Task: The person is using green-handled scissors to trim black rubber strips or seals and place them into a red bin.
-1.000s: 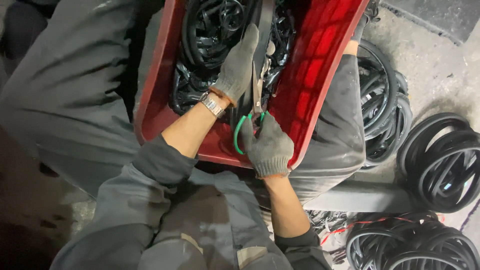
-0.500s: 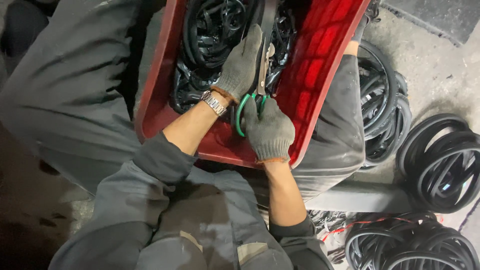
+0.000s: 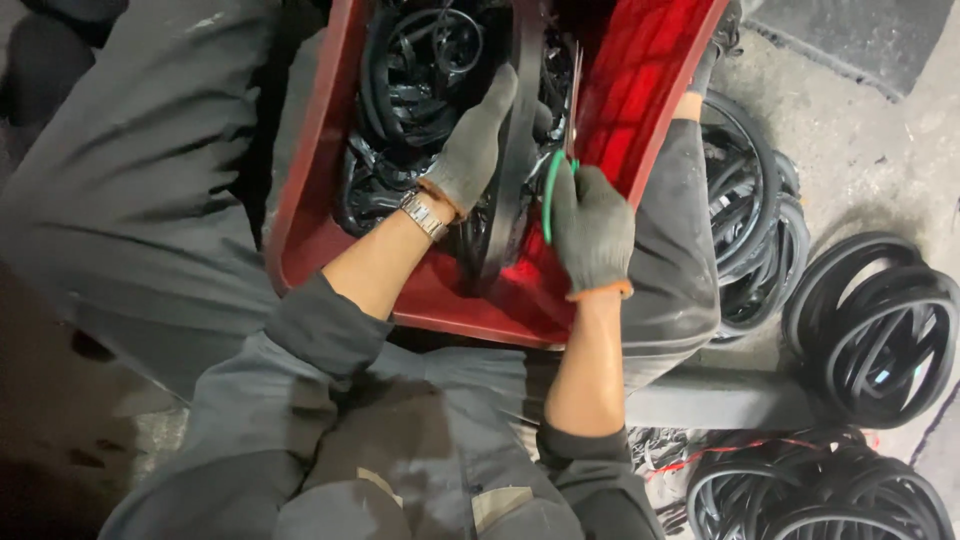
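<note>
Seen from the head camera, first: left hand in a grey knit glove, laid flat with fingers stretched along a flat black rubber strip, pressing rather than clasping, so open on top of it. Right hand, gloved alike, closed around the green loop handle of a pair of scissors, metal blades pointing away, up beside the strip. Strip running lengthwise down the middle of a red plastic crate, over a tangle of black rubber rings; crate resting across the lap.

Probably best done thus: hold the strip taut and flat under the left palm, bring the blades square across it, and mind the left fingertips, seemingly very near the blade line. Better also to steady the crate with the knees, given its apparent lean on the thighs. Hard to tell whether blades open or shut, half hidden by strip and shadow.

Around: silver wristwatch on the left wrist, grey work sleeves pushed up, grey trousers below. To the right, rough grey concrete floor, dusty and stained, with coiled black rubber hoops stacked near the leg and more at the lower right. Dark mat in the upper right corner. Dim light, left side lost in shadow.
</note>
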